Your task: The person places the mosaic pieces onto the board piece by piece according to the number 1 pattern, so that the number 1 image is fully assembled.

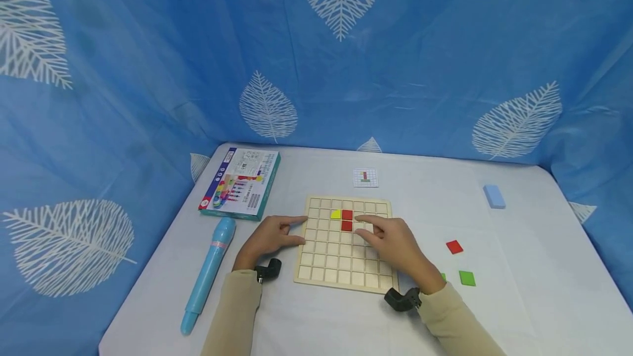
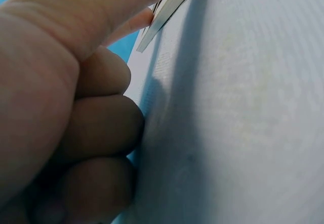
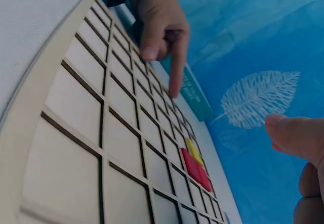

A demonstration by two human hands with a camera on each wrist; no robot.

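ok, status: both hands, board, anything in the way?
Left hand at left edge of grid board. Right hand over board, thumb and forefinger parted. Two red tiles, one yellow piece on it. No obstruction seen.

Blue leaf-printed cloth (image 1: 420, 70) hangs behind a white-covered table (image 1: 321, 323).

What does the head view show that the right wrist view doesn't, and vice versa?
Only head: the pale blue block, the loose red tile and the green tiles, one of them partly hidden by the right arm.

Only right wrist: discernible white lettering on the box's teal side.

Both: the board with one yellow tile and two red tiles, the box, the leaf-print cloth, and both hands: left hand, right hand.
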